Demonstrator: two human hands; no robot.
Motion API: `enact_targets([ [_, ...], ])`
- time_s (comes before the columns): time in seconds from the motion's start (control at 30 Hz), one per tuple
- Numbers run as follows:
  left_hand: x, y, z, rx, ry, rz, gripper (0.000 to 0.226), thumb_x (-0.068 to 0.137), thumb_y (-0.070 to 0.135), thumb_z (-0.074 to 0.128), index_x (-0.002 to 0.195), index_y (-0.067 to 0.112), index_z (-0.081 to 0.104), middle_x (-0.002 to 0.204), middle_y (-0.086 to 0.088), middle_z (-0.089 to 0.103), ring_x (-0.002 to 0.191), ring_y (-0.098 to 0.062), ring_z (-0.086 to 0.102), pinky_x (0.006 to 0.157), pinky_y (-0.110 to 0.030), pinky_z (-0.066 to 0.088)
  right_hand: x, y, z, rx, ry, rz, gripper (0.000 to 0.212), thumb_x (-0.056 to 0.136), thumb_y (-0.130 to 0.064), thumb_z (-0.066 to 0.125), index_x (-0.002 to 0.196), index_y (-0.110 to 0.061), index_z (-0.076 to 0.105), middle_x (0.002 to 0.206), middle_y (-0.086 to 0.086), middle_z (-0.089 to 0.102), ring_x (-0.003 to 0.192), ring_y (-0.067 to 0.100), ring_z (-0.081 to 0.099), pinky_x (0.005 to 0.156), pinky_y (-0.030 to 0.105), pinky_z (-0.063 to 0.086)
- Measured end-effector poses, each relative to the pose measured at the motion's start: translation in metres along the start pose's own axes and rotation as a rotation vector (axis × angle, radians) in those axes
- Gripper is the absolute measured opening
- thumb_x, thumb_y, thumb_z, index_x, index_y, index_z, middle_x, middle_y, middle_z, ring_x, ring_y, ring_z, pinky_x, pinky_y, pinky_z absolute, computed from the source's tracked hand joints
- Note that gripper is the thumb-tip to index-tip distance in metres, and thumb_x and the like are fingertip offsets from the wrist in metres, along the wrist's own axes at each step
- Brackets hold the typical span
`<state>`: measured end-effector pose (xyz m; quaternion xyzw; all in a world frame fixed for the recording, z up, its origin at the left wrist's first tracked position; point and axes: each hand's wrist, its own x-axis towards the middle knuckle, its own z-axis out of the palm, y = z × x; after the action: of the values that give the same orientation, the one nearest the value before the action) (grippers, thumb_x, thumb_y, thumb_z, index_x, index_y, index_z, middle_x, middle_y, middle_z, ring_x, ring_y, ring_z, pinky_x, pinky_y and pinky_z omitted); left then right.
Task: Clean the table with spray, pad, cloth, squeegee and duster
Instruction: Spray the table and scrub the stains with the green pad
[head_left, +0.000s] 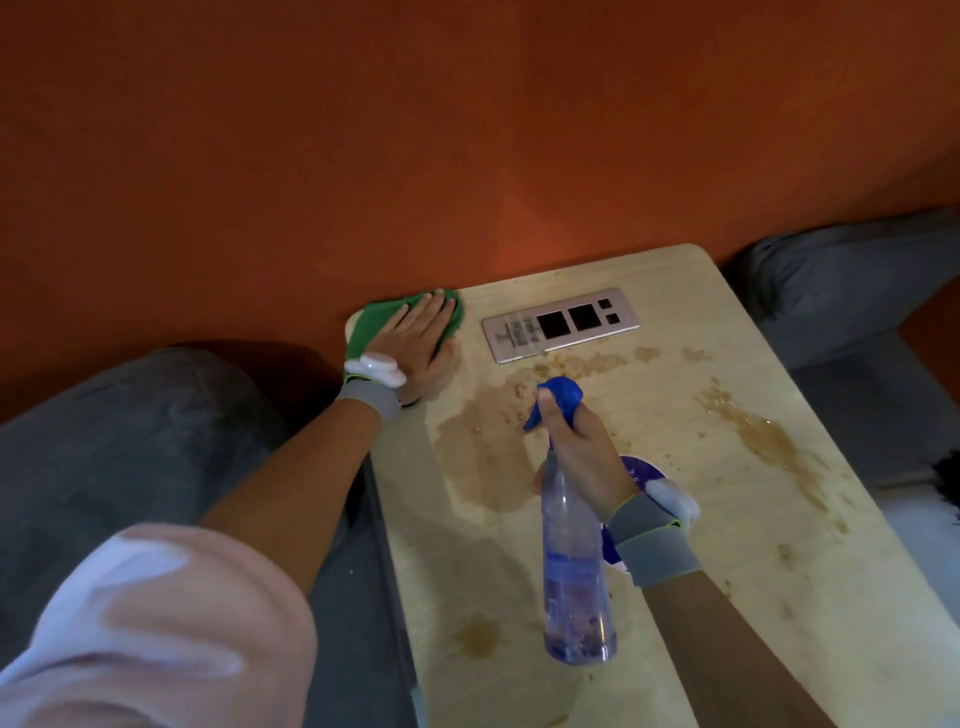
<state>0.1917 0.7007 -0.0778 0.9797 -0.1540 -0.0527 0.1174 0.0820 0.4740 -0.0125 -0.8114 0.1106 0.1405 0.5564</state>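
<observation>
On the pale wooden table (665, 415), the left hand (415, 348) lies flat, fingers straight and together, pressing a green cloth (371, 332) into the corner at about eleven o'clock, against the orange wall (467, 130). The right hand (576, 447) curls round the neck of a clear plastic spray bottle (574, 571) near the table's centre, its base tilted toward six o'clock and its blue trigger head (558, 397) toward twelve. A silver socket panel (561, 325) sits at twelve o'clock. Brown spill stains (483, 457) spread from the centre toward three o'clock.
</observation>
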Motion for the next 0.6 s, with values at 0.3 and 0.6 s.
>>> enact_targets([
  [0.3,-0.018,0.048,0.009,0.072,-0.135,0.343,0.077,0.093,0.066,0.011,0.153,0.021,-0.008,0.16,0.001,-0.01,0.147,-0.014,-0.006,0.12,-0.035,0.0,-0.022,0.003,-0.019,0.076,0.026,0.012,0.05,0.099,-0.048,0.039,0.092,-0.002,0.057,0.084,0.03,0.067,0.038,0.036,0.057,0.065,0.038,0.049],
  [0.6,-0.07,0.093,0.017,0.181,-0.261,0.582,0.09,0.086,0.077,0.019,0.152,0.023,-0.011,0.159,0.003,-0.01,0.146,-0.014,-0.008,0.12,-0.035,-0.003,-0.052,0.017,-0.036,0.128,0.031,0.123,0.05,0.098,-0.05,0.04,0.095,-0.003,0.058,0.067,0.019,0.068,0.041,0.034,0.058,0.065,0.038,0.049],
])
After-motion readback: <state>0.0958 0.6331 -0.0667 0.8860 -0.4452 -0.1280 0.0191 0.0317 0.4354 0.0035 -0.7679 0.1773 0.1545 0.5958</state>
